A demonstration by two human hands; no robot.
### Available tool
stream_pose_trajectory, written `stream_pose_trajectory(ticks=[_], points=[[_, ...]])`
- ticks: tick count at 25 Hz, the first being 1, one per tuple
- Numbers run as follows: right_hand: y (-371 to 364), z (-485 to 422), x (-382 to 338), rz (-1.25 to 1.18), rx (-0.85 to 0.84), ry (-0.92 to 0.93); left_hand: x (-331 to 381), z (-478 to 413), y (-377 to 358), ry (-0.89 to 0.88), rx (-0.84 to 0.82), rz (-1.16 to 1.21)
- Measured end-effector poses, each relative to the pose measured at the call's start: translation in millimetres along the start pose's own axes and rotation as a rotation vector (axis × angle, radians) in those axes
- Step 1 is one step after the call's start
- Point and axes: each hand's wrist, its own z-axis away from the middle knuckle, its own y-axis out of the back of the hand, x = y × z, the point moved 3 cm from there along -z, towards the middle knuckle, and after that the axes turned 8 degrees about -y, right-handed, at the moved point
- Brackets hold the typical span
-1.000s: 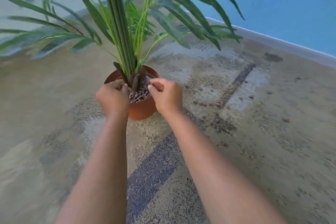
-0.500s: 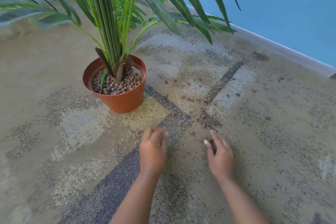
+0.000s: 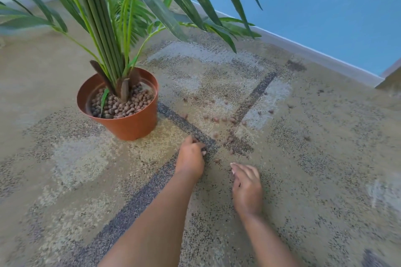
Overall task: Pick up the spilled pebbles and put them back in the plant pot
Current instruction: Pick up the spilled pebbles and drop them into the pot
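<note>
The left hand [image 3: 191,158] is down on the carpet [image 3: 303,180] with its fingers curled around 1 or 2 pebbles at the near edge of the spill, though the blur leaves it unclear whether it has closed on them or is only raking them in. The right hand [image 3: 247,186] lies just to its right, fingers loosely bent and resting on the carpet; I cannot tell if anything is under it. A second ago both hands were up at the plant pot [image 3: 128,123], dropping a load in; they have since come back down to the floor, so another gathering round has likely begun. The spilled pebbles [image 3: 219,119] are scattered beyond the hands, to the right of the pot, some strays farther right. The pot stands upright, far left of the hands, already well filled. Drooping palm fronds [image 3: 173,13] overhang it, and the speckled carpet hides small stones.
</note>
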Motion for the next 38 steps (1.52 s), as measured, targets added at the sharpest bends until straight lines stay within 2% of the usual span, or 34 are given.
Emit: stream_pose_trajectory(ticks=[3,5,8,10,12,15,19,22,24,28,31,33,35,36,38], points=[[4.8,-0.9,-4.6,-0.018,0.007,-0.005,1.5,7.7,3.8,-0.014,0.092,-0.006],[6.1,-5.7,-15.2,-0.08,0.016,-0.017,0.9,16.2,9.8,-0.004,0.238,0.025],[-6.5,-19.2,-40.3,-0.135,-0.081,0.024,-7.1,14.3,22.4,0.021,0.4,0.038],[-22.4,-23.9,-47.2,-0.083,-0.242,0.021,-11.4,3.8,26.2,0.041,0.344,-0.009],[-33.9,-24.4,-45.3,-0.011,-0.306,0.051,-8.7,-7.3,23.0,0.019,0.243,-0.078],[-26.9,-22.3,-46.2,-0.029,-0.245,-0.054,-2.8,-21.9,14.3,-0.061,0.175,-0.128],[0.0,-25.5,-48.0,-0.155,-0.042,-0.062,-5.2,-30.2,6.3,-0.089,0.103,-0.248],[16.3,-44.9,-27.0,-0.261,0.046,-0.272,-5.1,-25.8,4.8,-0.096,0.081,-0.279],[16.3,-57.4,-17.8,-0.232,-0.002,-0.323,-6.5,-19.0,9.6,-0.047,0.155,-0.203],[-0.3,-71.1,-17.5,-0.053,-0.214,-0.206,-9.8,19.9,35.9,0.119,0.394,0.097],[-1.9,-72.5,-39.5,0.046,-0.264,-0.146,-5.1,39.9,83.4,0.193,0.632,0.202],[7.7,-69.7,-87.4,-0.071,-0.186,-0.044,1.8,40.7,135.0,0.179,0.844,0.213],[18.4,-71.4,-160.0,-0.289,-0.126,0.099,3.9,34.5,188.7,0.148,1.0,0.14],[20.3,-76.2,-197.4,-0.37,-0.122,0.163,0.9,28.2,210.9,0.152,1.027,0.099],[9.1,-91.4,-253.4,-0.429,-0.123,0.226,-20.5,6.8,235.8,0.25,0.945,0.015]])
